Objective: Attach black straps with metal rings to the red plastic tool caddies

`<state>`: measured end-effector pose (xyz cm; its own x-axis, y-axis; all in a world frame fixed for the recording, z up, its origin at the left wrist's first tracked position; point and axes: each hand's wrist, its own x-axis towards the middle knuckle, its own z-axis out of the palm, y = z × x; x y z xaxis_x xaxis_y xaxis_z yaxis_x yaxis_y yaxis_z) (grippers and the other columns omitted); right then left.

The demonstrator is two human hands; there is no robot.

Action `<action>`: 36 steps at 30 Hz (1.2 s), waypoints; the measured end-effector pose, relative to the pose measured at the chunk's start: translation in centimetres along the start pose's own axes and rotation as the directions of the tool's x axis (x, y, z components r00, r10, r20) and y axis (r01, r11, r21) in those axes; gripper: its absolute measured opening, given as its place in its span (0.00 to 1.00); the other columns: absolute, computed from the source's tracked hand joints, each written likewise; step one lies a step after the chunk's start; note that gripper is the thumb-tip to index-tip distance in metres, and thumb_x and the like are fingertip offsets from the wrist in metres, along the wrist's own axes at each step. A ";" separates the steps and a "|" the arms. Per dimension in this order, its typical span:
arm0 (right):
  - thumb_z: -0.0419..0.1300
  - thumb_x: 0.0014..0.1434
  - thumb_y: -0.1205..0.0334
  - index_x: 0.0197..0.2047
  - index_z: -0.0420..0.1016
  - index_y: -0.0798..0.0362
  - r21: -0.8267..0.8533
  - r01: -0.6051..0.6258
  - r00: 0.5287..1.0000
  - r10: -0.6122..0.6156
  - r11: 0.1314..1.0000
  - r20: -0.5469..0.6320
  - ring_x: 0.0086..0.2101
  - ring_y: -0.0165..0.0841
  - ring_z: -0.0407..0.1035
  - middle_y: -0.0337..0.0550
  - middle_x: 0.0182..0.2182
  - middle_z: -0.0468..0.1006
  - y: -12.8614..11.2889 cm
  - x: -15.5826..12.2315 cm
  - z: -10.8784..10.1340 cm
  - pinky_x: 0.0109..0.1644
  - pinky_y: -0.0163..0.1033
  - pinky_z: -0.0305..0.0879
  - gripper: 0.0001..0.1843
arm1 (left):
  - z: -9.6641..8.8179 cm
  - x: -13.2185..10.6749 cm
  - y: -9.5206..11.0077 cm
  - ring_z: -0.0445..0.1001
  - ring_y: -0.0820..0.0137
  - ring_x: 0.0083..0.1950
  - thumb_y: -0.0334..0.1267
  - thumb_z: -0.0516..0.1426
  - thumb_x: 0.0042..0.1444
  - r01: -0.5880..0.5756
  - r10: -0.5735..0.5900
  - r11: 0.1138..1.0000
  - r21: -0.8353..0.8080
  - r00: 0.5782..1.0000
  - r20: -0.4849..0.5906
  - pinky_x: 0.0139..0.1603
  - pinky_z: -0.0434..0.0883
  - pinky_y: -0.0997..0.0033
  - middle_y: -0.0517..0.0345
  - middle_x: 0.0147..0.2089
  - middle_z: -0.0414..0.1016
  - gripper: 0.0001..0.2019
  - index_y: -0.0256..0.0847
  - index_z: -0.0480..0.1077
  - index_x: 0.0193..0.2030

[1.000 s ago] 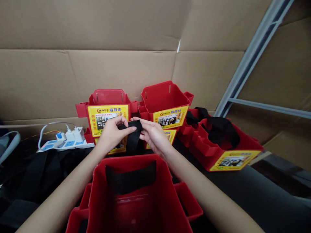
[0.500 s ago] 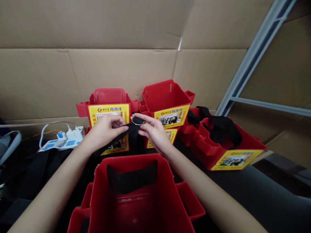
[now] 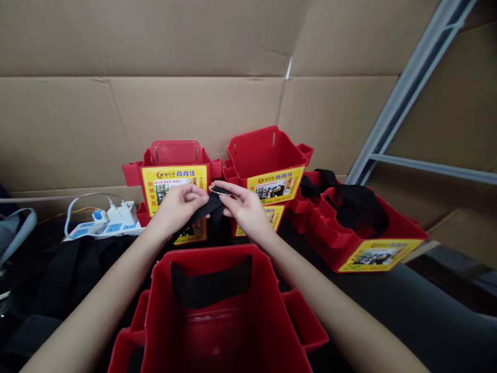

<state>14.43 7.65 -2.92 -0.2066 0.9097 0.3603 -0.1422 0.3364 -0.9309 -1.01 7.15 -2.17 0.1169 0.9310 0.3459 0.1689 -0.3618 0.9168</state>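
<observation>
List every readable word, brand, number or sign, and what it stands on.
"背背佳": yellow rectangular label on the upper back-left red plastic bin.
"装修专用": same label, left edge.
"背背佳": second yellow label on the upper back-right red plastic bin.
Remaining print: too small, blurred or covered.
</observation>
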 end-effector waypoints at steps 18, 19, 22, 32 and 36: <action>0.64 0.49 0.66 0.37 0.78 0.57 0.229 -0.272 0.959 0.241 0.935 0.152 0.37 0.28 0.73 0.45 0.34 0.79 -0.7 0.2 -1.1 0.48 0.38 0.70 0.10 | 1.1 0.0 -0.3 0.73 0.74 0.27 0.35 0.60 0.47 -0.216 0.217 0.976 0.023 0.970 -0.112 0.29 0.68 0.78 0.59 0.26 0.75 0.06 0.36 0.68 0.29; 0.64 0.48 0.66 0.37 0.78 0.57 0.239 -0.291 0.951 0.253 0.926 0.175 0.38 0.29 0.73 0.45 0.35 0.79 -0.7 0.2 -1.3 0.49 0.39 0.69 0.11 | 1.1 0.0 -0.3 0.73 0.74 0.28 0.35 0.60 0.48 -0.228 0.230 0.973 0.032 0.967 -0.111 0.29 0.69 0.78 0.59 0.26 0.75 0.05 0.36 0.68 0.29; 0.65 0.47 0.67 0.37 0.78 0.57 0.252 -0.332 0.935 0.281 0.909 0.218 0.38 0.29 0.73 0.45 0.36 0.79 -0.7 0.4 -1.6 0.48 0.40 0.70 0.11 | 0.9 0.0 -0.4 0.74 0.74 0.30 0.34 0.59 0.48 -0.265 0.271 0.962 0.060 0.957 -0.106 0.33 0.69 0.77 0.58 0.28 0.74 0.05 0.36 0.67 0.29; 0.65 0.43 0.67 0.26 0.77 0.58 0.135 -0.190 0.980 0.195 0.972 -0.024 0.27 0.24 0.70 0.40 0.26 0.77 -0.6 0.1 -0.6 0.35 0.32 0.71 0.04 | 0.4 0.1 -0.2 0.70 0.74 0.32 0.31 0.58 0.47 -0.378 0.372 0.885 0.273 0.925 0.075 0.34 0.66 0.75 0.62 0.30 0.70 0.11 0.39 0.64 0.39; 0.64 0.44 0.66 0.26 0.76 0.57 0.083 -0.142 0.987 0.147 0.986 -0.062 0.28 0.23 0.69 0.39 0.28 0.77 -0.7 -0.1 -0.4 0.33 0.28 0.67 0.04 | -0.1 0.2 -0.1 0.68 0.72 0.35 0.35 0.60 0.47 -0.429 0.411 0.846 0.317 0.903 0.127 0.37 0.66 0.73 0.60 0.33 0.70 0.07 0.39 0.69 0.33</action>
<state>14.91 7.43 -2.35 -0.1647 0.9627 0.2147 -0.1913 0.1823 -0.9644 -1.13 7.35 -2.16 0.2988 0.6858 0.6636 0.4025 -0.7211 0.5639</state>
